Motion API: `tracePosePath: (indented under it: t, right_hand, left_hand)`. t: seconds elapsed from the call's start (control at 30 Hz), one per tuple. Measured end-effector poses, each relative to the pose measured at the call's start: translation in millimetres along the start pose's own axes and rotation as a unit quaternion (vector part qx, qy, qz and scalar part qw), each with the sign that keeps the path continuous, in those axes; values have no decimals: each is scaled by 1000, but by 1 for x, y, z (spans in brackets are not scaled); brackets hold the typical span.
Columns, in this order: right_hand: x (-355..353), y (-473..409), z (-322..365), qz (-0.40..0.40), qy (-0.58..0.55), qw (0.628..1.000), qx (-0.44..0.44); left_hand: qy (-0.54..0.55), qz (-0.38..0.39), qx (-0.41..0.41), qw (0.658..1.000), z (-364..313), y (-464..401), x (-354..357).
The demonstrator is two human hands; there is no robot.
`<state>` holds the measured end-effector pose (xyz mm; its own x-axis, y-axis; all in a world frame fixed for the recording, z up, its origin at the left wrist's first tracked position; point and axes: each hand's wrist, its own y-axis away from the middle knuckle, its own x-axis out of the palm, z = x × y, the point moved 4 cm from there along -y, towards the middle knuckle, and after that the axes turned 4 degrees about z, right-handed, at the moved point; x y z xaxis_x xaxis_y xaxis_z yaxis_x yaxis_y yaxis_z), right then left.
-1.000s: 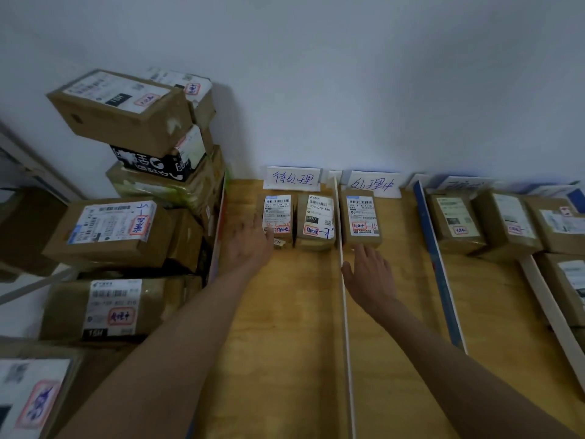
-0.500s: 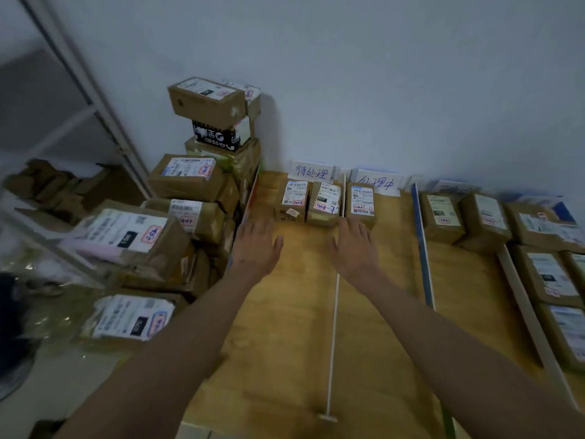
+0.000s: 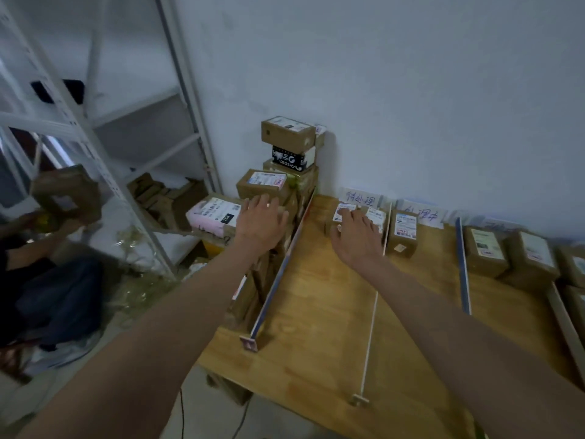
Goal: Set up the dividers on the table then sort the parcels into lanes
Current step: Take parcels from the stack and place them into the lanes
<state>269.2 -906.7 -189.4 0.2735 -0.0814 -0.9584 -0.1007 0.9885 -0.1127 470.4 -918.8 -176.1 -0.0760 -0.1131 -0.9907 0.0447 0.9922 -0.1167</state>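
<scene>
Upright dividers split the wooden table (image 3: 319, 315) into lanes: a blue-edged one (image 3: 278, 277) at the left edge, a thin white one (image 3: 375, 308), a blue one (image 3: 462, 267). My left hand (image 3: 261, 224), fingers spread, reaches over the parcel stack (image 3: 269, 185) left of the table, next to a parcel with a pink wrapper (image 3: 213, 215). My right hand (image 3: 354, 236) hovers open over the first lane, just before two small parcels (image 3: 376, 217) at the wall. Another parcel (image 3: 403, 231) sits in the second lane. Both hands hold nothing.
Handwritten lane labels (image 3: 361, 198) lean on the wall. More parcels (image 3: 506, 255) fill the right lanes. A white metal shelf rack (image 3: 104, 172) stands at the left. Another person (image 3: 47, 280) sits low at far left holding a box.
The view has swung left and pulled back. My left hand has moved left off the table toward the parcel stack; my right hand has shifted left across the white divider into the first lane.
</scene>
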Motion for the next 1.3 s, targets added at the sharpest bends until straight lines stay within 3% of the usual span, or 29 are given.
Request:
tracePosePath:
  t: [0.3,0.53,0.73,0.93,1.17,1.23,1.3]
  right_hand:
    - [32,-45,100,53,-43,997,-35]
    - [78,-102,171,134,-89,984,-79]
    - [109,-121,185,198,-203,959,4]
    - [106,-122,186,179,-239,953,44]
    - [63,-109,179,141,-352,918,118]
    - [50,-101,171,127,-387,902,141]
    - [40,-94,159,122,-401,894,160]
  left_hand:
    - [43,18,-89,995,132,-10,4]
    - [142,42,-152,977,182,-20,37]
    - [244,26,-156,957,185,-14,54]
    - [254,7,-144,956,187,-18,46]
    - [310,-46,-115,943,182,-55,4]
    - [331,-24,-132,934,167,-62,-8]
    - [347,23,-95,933,146,-69,-10]
